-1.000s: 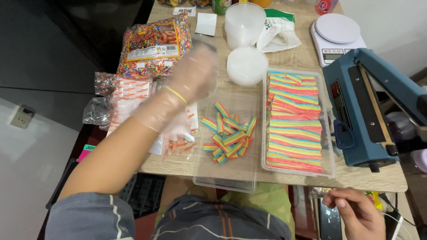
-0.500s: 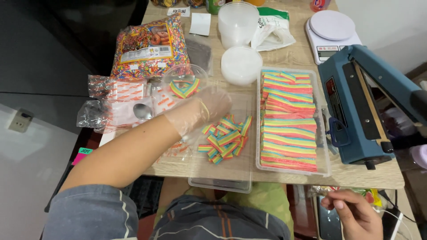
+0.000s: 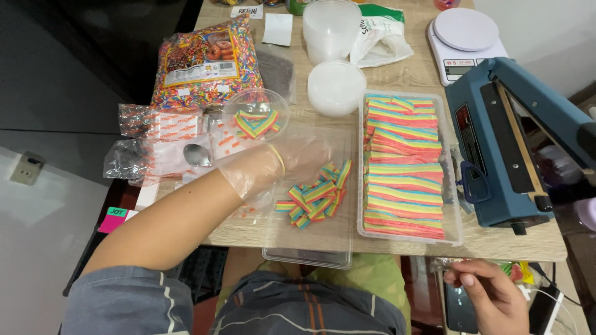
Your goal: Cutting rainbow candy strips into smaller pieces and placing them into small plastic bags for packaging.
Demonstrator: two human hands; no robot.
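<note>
My left hand point(image 3: 292, 162) wears a clear plastic glove and hovers, blurred, just above and left of a pile of cut rainbow candy pieces point(image 3: 315, 195) on a clear flat tray point(image 3: 307, 254). Its fingers look loosely apart with nothing seen in them. Behind the hand stands a small clear cup point(image 3: 256, 118) holding a few rainbow pieces. A clear tray of long rainbow candy strips point(image 3: 403, 167) lies to the right. My right hand point(image 3: 490, 293) is low, below the table's front edge, fingers curled beside a scrap of clear plastic point(image 3: 442, 263); its grip is unclear.
A blue heat sealer point(image 3: 515, 142) stands at the right with a white scale point(image 3: 462, 37) behind it. At the back are a big bag of colourful candy point(image 3: 205, 59), clear tubs point(image 3: 335, 87) and a white bag point(image 3: 382, 37). Small packets point(image 3: 161, 127) and a spoon point(image 3: 197, 154) lie left.
My left hand came back from the small cup toward the pile of cut pieces. The cup, hidden by the hand before, now shows candy inside. The right hand stayed low.
</note>
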